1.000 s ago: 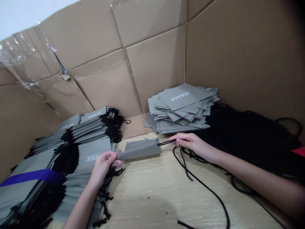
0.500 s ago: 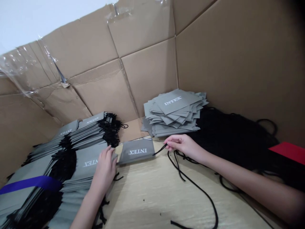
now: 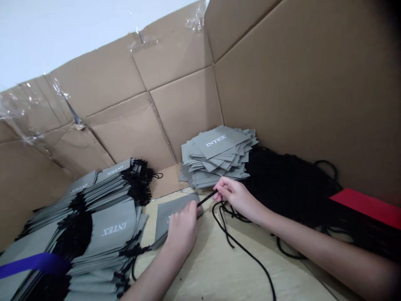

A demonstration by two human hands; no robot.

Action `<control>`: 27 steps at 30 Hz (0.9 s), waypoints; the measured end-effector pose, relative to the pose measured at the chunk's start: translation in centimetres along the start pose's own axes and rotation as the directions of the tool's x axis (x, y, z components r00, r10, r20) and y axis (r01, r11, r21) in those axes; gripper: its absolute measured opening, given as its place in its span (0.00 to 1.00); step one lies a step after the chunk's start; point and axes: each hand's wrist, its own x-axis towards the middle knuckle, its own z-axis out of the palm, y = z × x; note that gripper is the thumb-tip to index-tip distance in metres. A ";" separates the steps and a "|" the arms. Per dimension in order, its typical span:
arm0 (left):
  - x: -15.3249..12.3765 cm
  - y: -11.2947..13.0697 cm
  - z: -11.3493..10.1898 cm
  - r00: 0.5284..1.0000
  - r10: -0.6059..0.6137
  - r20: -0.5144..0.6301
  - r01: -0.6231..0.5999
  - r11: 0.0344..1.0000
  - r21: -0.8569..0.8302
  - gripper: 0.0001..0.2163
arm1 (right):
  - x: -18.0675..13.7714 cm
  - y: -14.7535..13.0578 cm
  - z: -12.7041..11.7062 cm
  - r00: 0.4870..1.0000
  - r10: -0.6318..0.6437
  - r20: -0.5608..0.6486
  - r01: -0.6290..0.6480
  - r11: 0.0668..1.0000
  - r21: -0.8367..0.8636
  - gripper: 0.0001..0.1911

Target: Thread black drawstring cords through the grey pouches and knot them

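Note:
A grey drawstring pouch [image 3: 166, 213] with white INTEX lettering lies on the pale board, its near part covered by my left hand [image 3: 183, 228]. The fingers of that hand are bent closed over the pouch's right edge, where the cord comes out; the thumb is hidden. My right hand [image 3: 226, 191] pinches a black cord [image 3: 207, 197] between thumb and fingertips. The cord runs taut from there to my left fingertips. Just behind my right hand rises a messy stack of flat grey pouches [image 3: 216, 156].
Bundles of grey pouches [image 3: 109, 225] with black cords stand at the left, one under a blue band [image 3: 34, 263]. A heap of black cords [image 3: 282, 179] lies at the right beside a red piece [image 3: 369, 205]. Cardboard walls [image 3: 175, 104] enclose the board [image 3: 225, 267].
My left hand has moved right, from the pouch's left side to its right edge by the cord. My right hand still pinches the cord. The view has shifted slightly.

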 end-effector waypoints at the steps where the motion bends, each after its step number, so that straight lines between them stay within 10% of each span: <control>1: -0.1 -0.3 0.0 1.000 0.006 -0.010 -0.006 0.999 0.031 0.11 | 0.2 0.2 -0.1 0.999 0.049 -0.014 -0.049 0.998 0.038 0.08; 18: -0.4 -1.9 -1.0 0.990 0.142 -0.019 -0.138 0.980 0.140 0.12 | -0.3 -0.4 0.2 0.970 0.243 0.034 -0.242 0.927 0.288 0.07; 27: 0.3 -3.5 -2.5 0.999 -0.042 -0.013 0.026 0.796 -0.604 0.11 | 0.2 0.4 -0.2 0.995 -0.055 0.083 0.080 0.936 -0.343 0.21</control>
